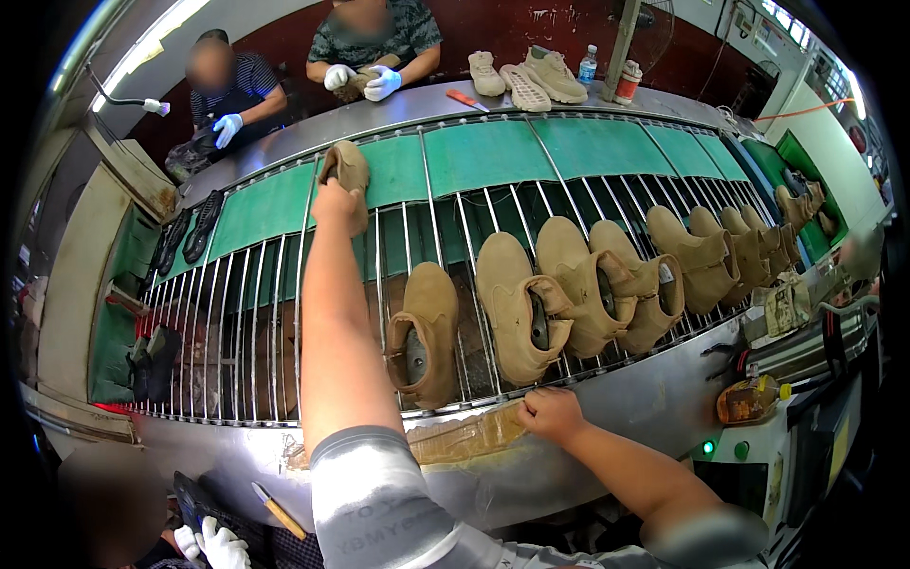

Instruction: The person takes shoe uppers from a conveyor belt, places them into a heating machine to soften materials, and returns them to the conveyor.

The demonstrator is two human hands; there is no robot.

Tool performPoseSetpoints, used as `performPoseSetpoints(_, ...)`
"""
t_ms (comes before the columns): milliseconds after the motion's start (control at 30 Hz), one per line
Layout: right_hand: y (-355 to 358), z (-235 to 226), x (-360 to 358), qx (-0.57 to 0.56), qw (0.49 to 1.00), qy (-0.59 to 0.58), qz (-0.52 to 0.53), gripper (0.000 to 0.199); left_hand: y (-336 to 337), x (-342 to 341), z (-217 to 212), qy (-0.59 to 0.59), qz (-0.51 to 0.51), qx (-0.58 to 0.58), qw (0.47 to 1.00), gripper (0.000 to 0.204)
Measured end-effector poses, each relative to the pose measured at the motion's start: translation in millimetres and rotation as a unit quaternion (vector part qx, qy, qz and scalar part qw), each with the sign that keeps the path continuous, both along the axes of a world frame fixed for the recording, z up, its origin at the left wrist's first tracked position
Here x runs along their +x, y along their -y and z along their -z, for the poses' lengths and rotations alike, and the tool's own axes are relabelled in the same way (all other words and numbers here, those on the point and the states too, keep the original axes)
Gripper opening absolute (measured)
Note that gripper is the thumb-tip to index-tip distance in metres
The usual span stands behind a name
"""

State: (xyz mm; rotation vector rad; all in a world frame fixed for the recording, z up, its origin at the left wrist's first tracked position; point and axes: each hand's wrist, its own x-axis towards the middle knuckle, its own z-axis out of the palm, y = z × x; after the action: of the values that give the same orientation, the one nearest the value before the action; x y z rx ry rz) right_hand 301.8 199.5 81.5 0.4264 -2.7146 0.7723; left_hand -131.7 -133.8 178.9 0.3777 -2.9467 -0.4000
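Observation:
My left hand [334,201] reaches far across the wire conveyor rack [284,313] and grips a tan suede boot [347,167] that rests on the green belt [483,152]. My right hand [550,413] is closed and rests on the near metal edge of the conveyor [654,389], by a strip of brown tape. Just beyond it, a tan boot [424,332] and two more tan boots [523,305] [578,280] lie on the rack with their openings toward me.
Several more tan boots [701,251] line the rack to the right. Black soles [201,226] lie at the left. Two people in white gloves [381,83] work across the conveyor, near light shoes [531,81] and bottles [588,64]. Another gloved hand [220,548] shows at lower left.

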Motion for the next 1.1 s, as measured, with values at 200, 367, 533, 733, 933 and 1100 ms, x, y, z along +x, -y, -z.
performPoseSetpoints(200, 3.7, 3.4, 3.1, -0.023, 0.999, 0.022, -0.003, 0.019, 37.1, 55.2, 1.2, -0.005, 0.006, -0.028, 1.000, 0.039)
performPoseSetpoints(367, 6.3, 2.2, 10.9, -0.021, 0.998, 0.058, 0.010, 0.019, 34.0, 164.0, -33.0, -0.082, 0.083, -0.072, 0.991, 0.034)
performPoseSetpoints(533, 8.9, 1.0, 13.0, -0.033, 0.999, 0.012, 0.013, 0.020, 22.5, 327.1, -137.2, -0.130, 0.073, 0.016, 0.989, 0.030)
performPoseSetpoints(733, 14.2, -27.4, 27.6, 0.085, 0.964, 0.251, -0.027, 0.028, 17.9, 532.4, -187.2, -0.225, 0.082, 0.170, 0.956, 0.036)
performPoseSetpoints(933, 60.3, -94.0, 228.7, -0.608, 0.507, 0.589, -0.162, 0.072, -45.3, 667.8, -209.2, -0.288, 0.148, 0.351, 0.878, 0.038)
performPoseSetpoints(1100, 59.8, -149.2, 273.6, -0.857, 0.291, 0.424, -0.033, 0.064, -130.0, 695.6, -185.4, -0.239, 0.242, 0.379, 0.861, 0.038)
